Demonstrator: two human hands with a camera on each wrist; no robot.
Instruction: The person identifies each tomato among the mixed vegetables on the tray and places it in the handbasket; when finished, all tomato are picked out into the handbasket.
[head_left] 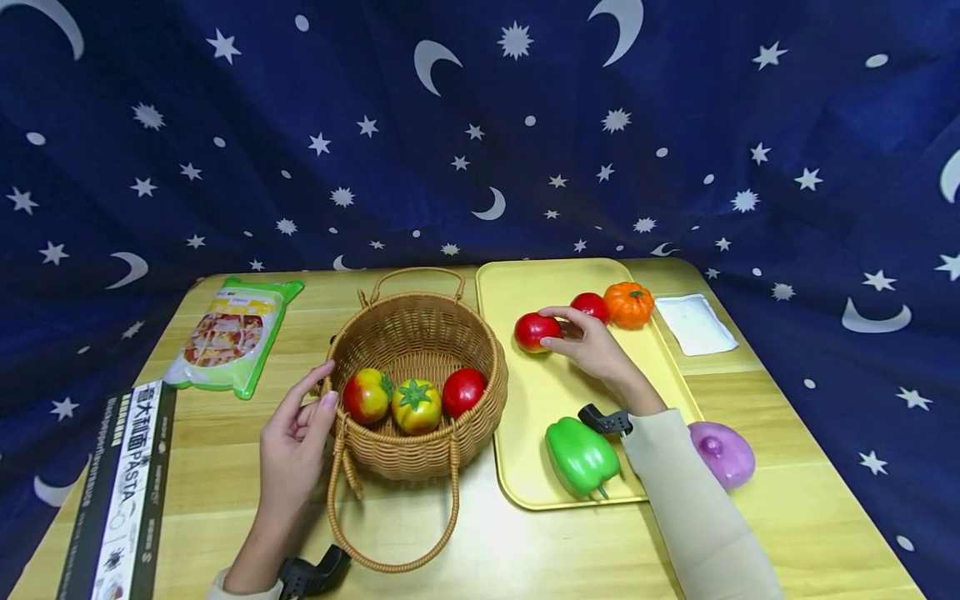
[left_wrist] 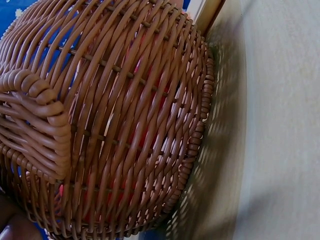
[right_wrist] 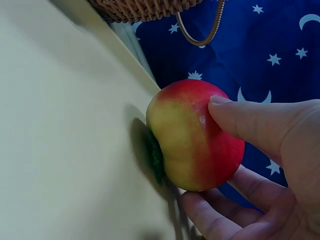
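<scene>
The right hand [head_left: 597,350] pinches a tomato [head_left: 532,332] over the tray [head_left: 521,408]; the left hand [head_left: 291,450] is at the basket [head_left: 420,459], its grip hard to tell.

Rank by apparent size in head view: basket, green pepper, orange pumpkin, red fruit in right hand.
1. Basket
2. Green pepper
3. Orange pumpkin and red fruit: too alike to rank; fruit partly covered.
</scene>
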